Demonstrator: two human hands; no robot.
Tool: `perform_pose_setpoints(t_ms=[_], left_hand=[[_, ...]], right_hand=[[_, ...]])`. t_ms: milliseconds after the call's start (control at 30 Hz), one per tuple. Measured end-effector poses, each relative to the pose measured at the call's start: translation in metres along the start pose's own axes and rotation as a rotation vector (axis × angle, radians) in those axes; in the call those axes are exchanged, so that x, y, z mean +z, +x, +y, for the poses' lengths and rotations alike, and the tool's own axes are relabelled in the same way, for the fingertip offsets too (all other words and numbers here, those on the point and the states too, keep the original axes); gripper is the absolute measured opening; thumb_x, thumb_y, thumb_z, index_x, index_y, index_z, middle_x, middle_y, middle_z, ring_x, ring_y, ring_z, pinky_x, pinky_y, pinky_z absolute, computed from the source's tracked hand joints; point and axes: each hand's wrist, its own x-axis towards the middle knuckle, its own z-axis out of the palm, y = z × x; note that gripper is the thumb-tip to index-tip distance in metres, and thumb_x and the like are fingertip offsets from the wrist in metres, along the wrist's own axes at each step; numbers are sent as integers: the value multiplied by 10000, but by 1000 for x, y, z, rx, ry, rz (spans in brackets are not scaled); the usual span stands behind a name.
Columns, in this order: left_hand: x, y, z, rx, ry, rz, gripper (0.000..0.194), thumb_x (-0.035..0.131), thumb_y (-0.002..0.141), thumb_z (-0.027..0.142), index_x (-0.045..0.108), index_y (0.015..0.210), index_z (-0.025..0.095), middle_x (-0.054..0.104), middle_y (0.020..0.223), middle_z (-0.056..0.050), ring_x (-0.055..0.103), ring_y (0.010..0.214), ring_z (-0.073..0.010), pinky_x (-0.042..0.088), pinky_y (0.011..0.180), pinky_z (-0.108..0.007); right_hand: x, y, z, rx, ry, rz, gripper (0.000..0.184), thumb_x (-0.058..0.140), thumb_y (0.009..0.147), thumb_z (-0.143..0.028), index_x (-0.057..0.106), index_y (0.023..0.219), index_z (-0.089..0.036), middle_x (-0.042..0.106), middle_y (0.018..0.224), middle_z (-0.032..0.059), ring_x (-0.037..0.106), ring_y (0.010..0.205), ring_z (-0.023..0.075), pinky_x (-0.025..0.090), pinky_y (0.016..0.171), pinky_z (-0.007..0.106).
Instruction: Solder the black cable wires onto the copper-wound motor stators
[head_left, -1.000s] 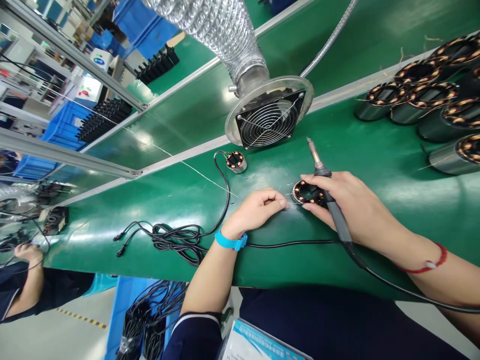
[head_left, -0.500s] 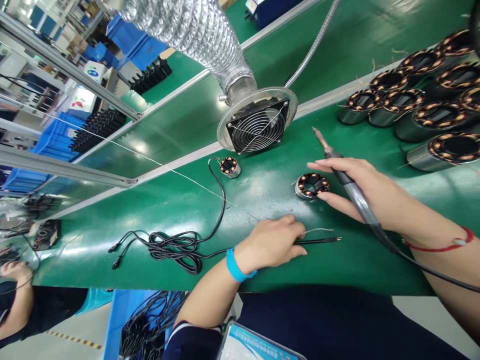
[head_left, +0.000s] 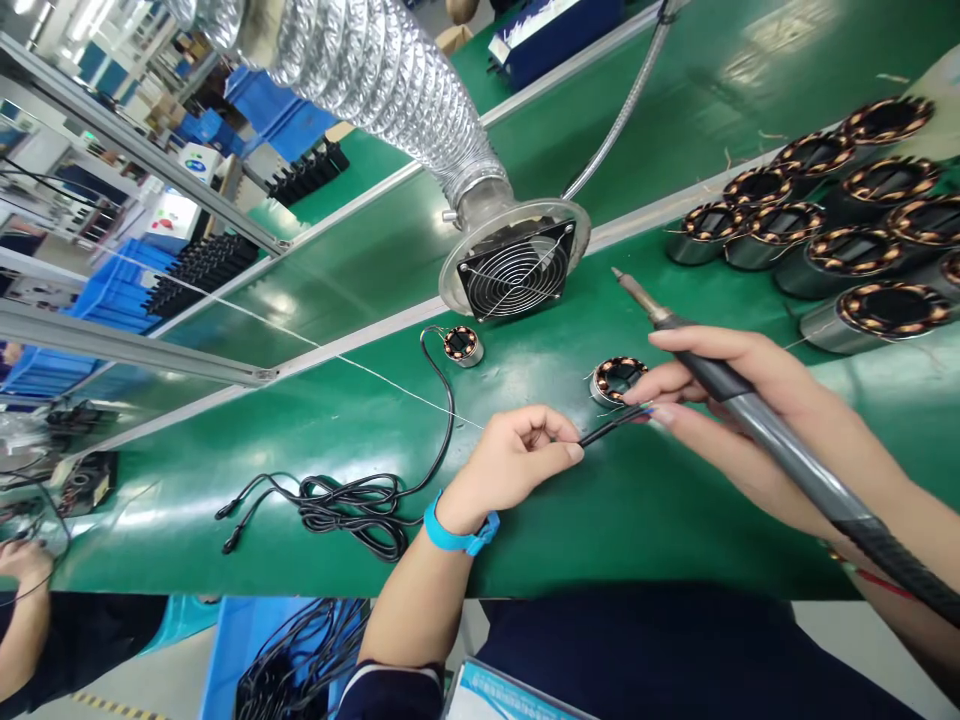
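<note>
Black cable (head_left: 600,433) is pinched by the left hand (head_left: 521,455); wire ends (head_left: 646,409) and soldering iron (head_left: 772,430) are gripped by the right hand (head_left: 802,395), whose fingers should be kept behind the tip (head_left: 618,276)

Ten stators (head_left: 844,280) are in a group, one stator (head_left: 604,390) is near the two hands, left hand (head_left: 525,455) and right hand (head_left: 795,390), and one more stator (head_left: 463,355) is near the fan (head_left: 517,285): twelve in total. There is one fan, one duct (head_left: 405,90), one iron (head_left: 750,408) and one cable coil (head_left: 337,492). Two plugs (head_left: 231,540), one wristband (head_left: 450,535) and one co-worker's hand (head_left: 26,560) can be seen.
</note>
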Motion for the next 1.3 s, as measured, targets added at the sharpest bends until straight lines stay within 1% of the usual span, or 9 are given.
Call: perform_pose_setpoints(t_ms=[267,433,567,733,867,933,1033,1167,1300], left_hand=[[0,2,-1,24,56,-59,352,744,782,501,652,828,164,488,635,33,386,585,-93,308,580,-251],[7,1,6,252,263,-85,427,444,1003,454,725,892,153,580,799,-35,545,777,-154,442,770,-290],[9,1,6,209,364,-90,486,411,1025,462,759,873,159,525,744,-16,530,719,-145,441,726,-278],[8,5,0,222,375,-102,454,456,1018,439,777,841,172,605,761,-29,558,727,-149,463,748,-291],[14,9,-4,262,161,-90,389,566,973,485,710,786,175,714,843,-57,633,853,-178,494,900,-337],[18,10,-5,169,-74,-124,398,633,918,559,663,844,169,713,814,-46,647,762,-161,520,779,-314],[23,12,-3,44,-276,-156,438,732,813,583,601,820,165,626,663,17,521,536,-86,415,553,-234],[24,24,2,69,-234,23,221,727,761,313,571,699,169,541,599,51,444,546,-66,361,564,-222],[20,43,3,40,-124,224,110,594,722,115,561,631,167,504,564,61,423,556,-71,323,566,-230]], right_hand=[[7,2,0,111,198,31,362,693,911,-359,536,1225,-272,722,859,4,725,827,156,616,785,268],[12,0,11,154,228,-22,432,712,900,-429,514,1247,-266,702,836,-5,694,724,146,613,688,270],[19,-7,23,77,140,2,440,678,932,-425,507,1310,-280,685,907,7,697,748,150,633,722,299],[19,-10,25,-54,26,-29,405,596,981,-390,502,1365,-300,666,923,15,702,784,163,636,719,309],[14,-4,14,-122,9,-105,390,587,955,-229,494,1324,-316,659,891,-18,678,737,134,622,734,289],[14,-1,11,-134,27,-117,390,582,947,-185,498,1304,-318,660,879,-34,670,713,113,606,703,251],[16,-1,12,-61,61,-98,360,608,946,-240,510,1289,-292,676,858,-33,662,674,109,602,670,239],[12,-3,17,83,32,-32,382,652,941,-373,543,1290,-266,738,924,9,727,794,161,633,758,295],[2,-15,15,174,-149,111,405,596,997,-471,592,1373,-320,754,934,22,725,726,185,626,725,362]])
